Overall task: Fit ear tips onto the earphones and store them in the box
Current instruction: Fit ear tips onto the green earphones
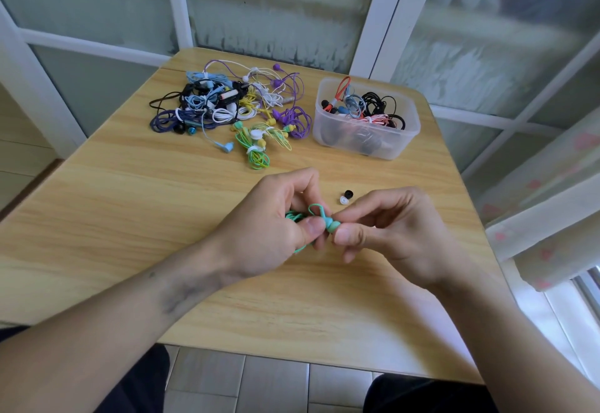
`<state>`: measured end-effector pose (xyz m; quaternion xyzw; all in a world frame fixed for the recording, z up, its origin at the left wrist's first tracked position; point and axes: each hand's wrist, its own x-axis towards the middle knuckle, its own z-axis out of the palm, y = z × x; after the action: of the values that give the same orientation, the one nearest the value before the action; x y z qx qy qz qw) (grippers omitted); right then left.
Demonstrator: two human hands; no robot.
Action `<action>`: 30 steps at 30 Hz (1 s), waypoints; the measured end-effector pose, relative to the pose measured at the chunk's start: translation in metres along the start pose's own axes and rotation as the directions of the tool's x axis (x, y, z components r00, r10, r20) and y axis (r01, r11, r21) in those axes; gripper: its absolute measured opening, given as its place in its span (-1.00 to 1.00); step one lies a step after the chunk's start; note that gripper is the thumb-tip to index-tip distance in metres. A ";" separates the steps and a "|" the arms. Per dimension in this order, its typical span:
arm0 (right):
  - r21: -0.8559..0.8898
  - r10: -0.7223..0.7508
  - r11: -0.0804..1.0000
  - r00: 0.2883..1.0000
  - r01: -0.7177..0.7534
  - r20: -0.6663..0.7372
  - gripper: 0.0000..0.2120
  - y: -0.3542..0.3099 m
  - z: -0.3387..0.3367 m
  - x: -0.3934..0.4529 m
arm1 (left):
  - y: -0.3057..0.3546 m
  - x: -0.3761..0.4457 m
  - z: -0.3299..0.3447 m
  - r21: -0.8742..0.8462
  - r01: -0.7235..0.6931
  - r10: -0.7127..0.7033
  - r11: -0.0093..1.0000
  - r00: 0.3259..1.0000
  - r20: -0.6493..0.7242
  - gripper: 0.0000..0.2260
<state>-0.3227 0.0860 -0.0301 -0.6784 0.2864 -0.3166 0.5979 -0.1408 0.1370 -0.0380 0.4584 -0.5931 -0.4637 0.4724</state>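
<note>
Both hands' fingers pinch the green earbud between them.

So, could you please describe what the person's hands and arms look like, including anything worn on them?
Both forearms are bare, with no sleeves in view. The left hand and right hand wear no gloves, rings, watch or bracelet. A dark smudge-like mark sits on the left forearm near the wrist. The fingernails are short and unpainted.

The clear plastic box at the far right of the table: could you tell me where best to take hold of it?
Grip the clear plastic box by its rim, from the near right side. The walls are smooth and rounded, cords loop above the far-left corner, and the earphone pile crowds its left.
</note>
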 end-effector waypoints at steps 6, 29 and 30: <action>-0.028 0.011 1.000 1.000 -0.011 -0.001 -0.93 0.000 0.003 -0.001 | 0.002 0.002 -0.005 0.052 0.061 -0.066 0.997 0.993 0.099 -0.80; -0.559 -0.368 0.746 0.924 0.363 0.109 -0.93 0.000 -0.001 0.000 | -0.002 0.004 -0.001 -0.133 0.307 -0.290 0.942 0.948 0.133 -0.68; -0.618 -0.421 0.671 0.897 0.410 0.137 -0.94 0.002 -0.001 0.000 | -0.001 0.005 -0.001 -0.157 0.323 -0.306 0.933 0.944 0.123 -0.67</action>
<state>-0.3236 0.0848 -0.0318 -0.8832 0.2191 -0.3350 0.2443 -0.1405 0.1322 -0.0384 0.4812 -0.4910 -0.6051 0.4015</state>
